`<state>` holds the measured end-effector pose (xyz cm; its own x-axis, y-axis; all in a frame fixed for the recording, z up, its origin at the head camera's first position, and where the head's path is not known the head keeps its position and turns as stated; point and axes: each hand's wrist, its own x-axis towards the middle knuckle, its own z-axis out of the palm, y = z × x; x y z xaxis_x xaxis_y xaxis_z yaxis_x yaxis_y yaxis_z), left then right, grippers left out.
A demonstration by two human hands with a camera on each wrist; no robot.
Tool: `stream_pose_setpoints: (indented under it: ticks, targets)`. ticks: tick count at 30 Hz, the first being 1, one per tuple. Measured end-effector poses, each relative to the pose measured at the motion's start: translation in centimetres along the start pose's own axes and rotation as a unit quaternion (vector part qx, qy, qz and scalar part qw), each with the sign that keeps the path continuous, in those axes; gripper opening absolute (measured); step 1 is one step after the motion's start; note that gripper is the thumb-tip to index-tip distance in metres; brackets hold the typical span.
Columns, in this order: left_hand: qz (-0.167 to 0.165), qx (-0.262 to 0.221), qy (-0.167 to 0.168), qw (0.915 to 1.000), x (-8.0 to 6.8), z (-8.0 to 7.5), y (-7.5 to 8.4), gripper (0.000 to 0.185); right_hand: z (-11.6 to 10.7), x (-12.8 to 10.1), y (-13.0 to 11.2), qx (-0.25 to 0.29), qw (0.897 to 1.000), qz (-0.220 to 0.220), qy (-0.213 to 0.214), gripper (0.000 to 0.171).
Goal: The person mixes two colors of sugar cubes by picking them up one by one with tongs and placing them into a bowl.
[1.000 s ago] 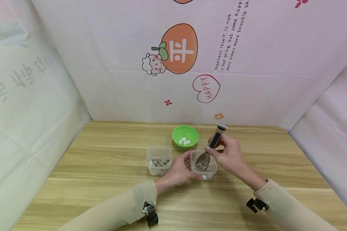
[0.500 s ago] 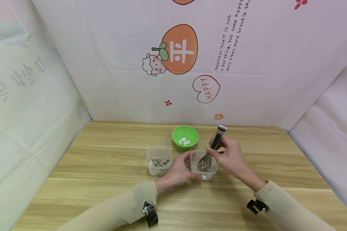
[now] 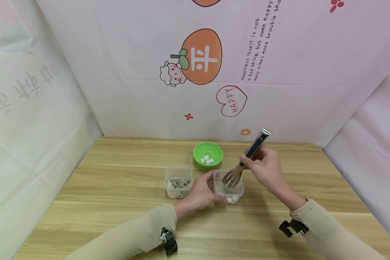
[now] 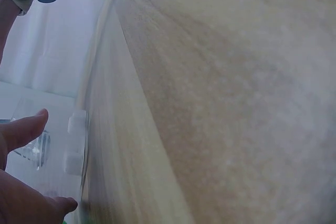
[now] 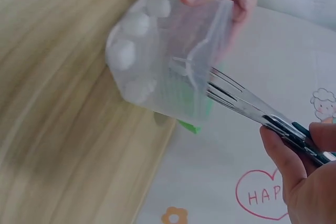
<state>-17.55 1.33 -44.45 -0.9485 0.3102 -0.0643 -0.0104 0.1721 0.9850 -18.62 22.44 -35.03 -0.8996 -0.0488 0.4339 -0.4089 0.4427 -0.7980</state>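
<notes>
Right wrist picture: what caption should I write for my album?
Right grip holding tongs at the mouth of a see-through tub, white lumps inside.

"HAPPY" (image 3: 234, 100), "平" (image 3: 204, 59), "Happiness itself" (image 3: 246, 61), all on backdrop (image 3: 133, 108)

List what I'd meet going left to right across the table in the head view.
Left tub, bowl, right tub, right hand. Left out for overlap: left hand, tongs.

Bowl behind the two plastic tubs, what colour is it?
The bowl is bright green, seen best in the head view.
</notes>
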Motion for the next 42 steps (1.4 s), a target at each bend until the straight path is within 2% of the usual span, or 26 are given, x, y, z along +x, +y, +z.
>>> stream_pose_setpoints:
  ticks: [4,7,17,21,33,42]
  targets:
    - [-0.005,-0.002,0.0,1.0,0.0,0.0,0.0,0.11,-0.6,0.6,-0.7,0.067,0.997,0.041,-0.001,0.017]
    - [-0.008,-0.001,0.001,1.0,0.0,0.0,0.0,0.11,-0.9,1.1,-1.2,0.096,0.993,0.068,0.002,0.021]
    - [-0.008,-0.015,0.0,0.9999,0.0,0.1,0.0,0.11,-1.5,3.1,-1.7,0.132,0.983,0.123,0.023,0.025]
    - [-0.009,-0.016,0.001,0.9998,0.0,0.1,0.1,0.112,-1.4,4.0,-1.7,0.127,0.981,0.141,0.034,0.025]
    - [-0.003,-0.014,0.002,0.9999,-0.1,0.0,0.1,0.111,1.7,6.9,-1.3,0.135,0.975,0.164,0.062,0.025]
    - [0.001,-0.02,-0.002,0.9998,-0.1,-0.1,-0.1,0.108,4.4,8.2,-0.5,0.126,0.977,0.152,0.081,0.027]
